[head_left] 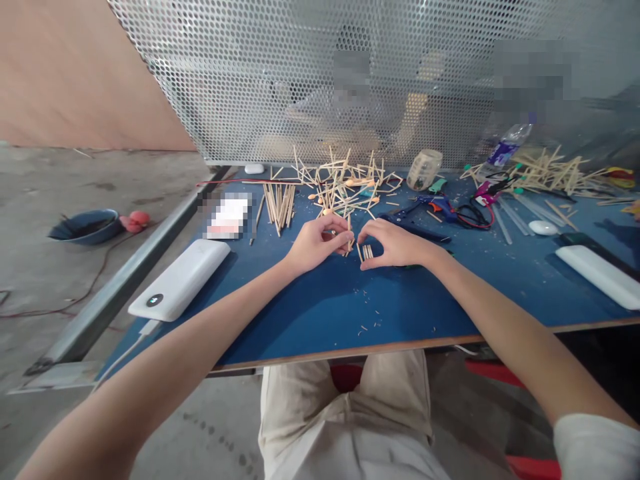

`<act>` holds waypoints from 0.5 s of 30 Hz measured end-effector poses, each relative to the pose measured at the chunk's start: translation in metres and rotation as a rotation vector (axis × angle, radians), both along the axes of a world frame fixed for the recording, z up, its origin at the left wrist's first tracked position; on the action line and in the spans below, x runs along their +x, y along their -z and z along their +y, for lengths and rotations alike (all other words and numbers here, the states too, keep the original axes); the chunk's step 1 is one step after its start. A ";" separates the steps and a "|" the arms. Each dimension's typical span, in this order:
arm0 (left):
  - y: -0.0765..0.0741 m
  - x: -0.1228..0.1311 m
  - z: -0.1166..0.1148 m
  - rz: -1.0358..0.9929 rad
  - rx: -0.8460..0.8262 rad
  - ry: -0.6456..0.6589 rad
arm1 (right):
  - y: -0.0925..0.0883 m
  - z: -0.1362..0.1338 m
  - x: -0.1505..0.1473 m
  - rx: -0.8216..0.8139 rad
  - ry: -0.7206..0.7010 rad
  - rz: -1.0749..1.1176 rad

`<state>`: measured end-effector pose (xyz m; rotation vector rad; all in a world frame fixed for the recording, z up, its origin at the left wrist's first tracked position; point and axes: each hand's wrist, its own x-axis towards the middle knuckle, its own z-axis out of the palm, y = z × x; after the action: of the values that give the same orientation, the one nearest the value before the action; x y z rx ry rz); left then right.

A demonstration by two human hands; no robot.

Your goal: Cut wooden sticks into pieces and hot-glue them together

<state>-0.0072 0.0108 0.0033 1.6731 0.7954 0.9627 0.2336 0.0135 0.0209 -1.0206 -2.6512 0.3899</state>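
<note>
Where the two hands meet, a small row of short sticks (367, 251) lies side by side on the blue surface (320, 307), about the middle of it and a little back from the near edge. The right hand (395, 245) curls round the row, thumb at the near ends and forefinger at the far ends, the fingers closed lightly on it. The left hand (317, 243) pinches a single stick (349, 241) between thumb and forefinger, nearly upright and just beside the row.

From here the work looks early for this piece: only a few sticks are lined up, while a loose bundle (280, 203) waits to the left and a tangled stick frame (345, 183) stands behind, apparently already joined. A blue glue gun (425, 203) lies just past the right hand, with a plastic jar (424, 169) beyond it.

Room is fair in front, where bare blue runs to the near edge, dotted with splinters. Behind, the frame and a perforated screen (300, 80) close things off. A white power bank (180, 279) sits near the left edge, and a white case (600, 273) lies well apart on the right
</note>
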 end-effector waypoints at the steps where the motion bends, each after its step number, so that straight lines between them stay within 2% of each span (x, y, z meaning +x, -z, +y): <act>1: 0.000 0.000 0.000 -0.003 -0.006 0.001 | -0.003 -0.002 0.000 0.029 0.000 0.017; 8: -0.004 0.003 -0.002 -0.062 -0.101 -0.021 | -0.018 -0.013 -0.004 0.271 0.059 0.197; 15: -0.001 0.010 -0.007 -0.162 -0.165 0.041 | -0.008 -0.013 -0.011 0.396 0.077 0.285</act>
<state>0.0027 0.0036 0.0046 1.4450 0.7102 0.9638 0.2222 0.0004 0.0290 -0.8632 -2.2996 -0.0114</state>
